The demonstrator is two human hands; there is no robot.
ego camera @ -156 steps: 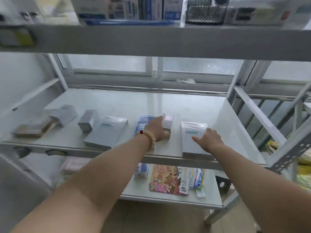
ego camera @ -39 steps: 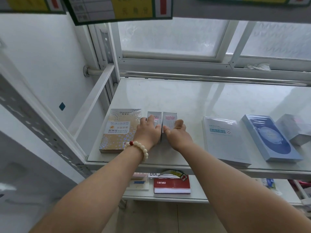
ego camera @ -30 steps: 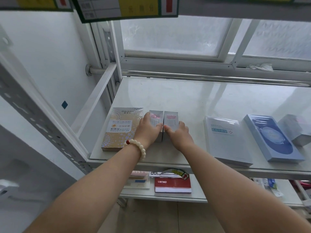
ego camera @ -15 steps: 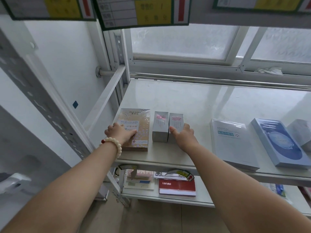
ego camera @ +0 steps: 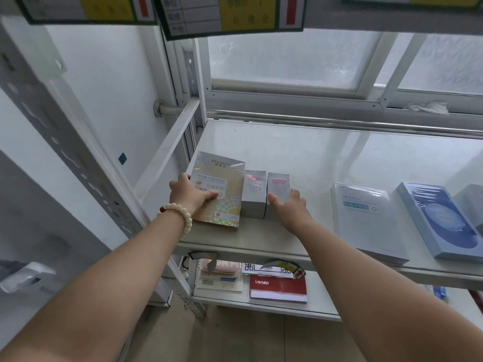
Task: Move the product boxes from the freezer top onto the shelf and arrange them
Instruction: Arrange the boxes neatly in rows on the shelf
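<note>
A flat gold box (ego camera: 222,176) lies at the left end of the white shelf (ego camera: 326,155). My left hand (ego camera: 187,194), a bead bracelet on its wrist, grips the gold box's left edge with the thumb on top. Two small silver boxes stand side by side just right of it, the left silver box (ego camera: 253,194) and the right silver box (ego camera: 278,188). My right hand (ego camera: 290,207) holds the right silver box at its near end. Further right lie a flat white box (ego camera: 366,218) and a flat blue box (ego camera: 439,220).
A grey box (ego camera: 473,205) sits cut off at the right edge. The slanted shelf brace (ego camera: 167,147) and perforated upright (ego camera: 68,142) stand left. Label cards (ego camera: 232,14) hang above. On the lower shelf lie a red booklet (ego camera: 277,287) and papers (ego camera: 220,276).
My left hand has left the silver boxes and taken the gold box's left edge, pushing it toward them. My right hand stays on the right silver box. The view has shifted left.
</note>
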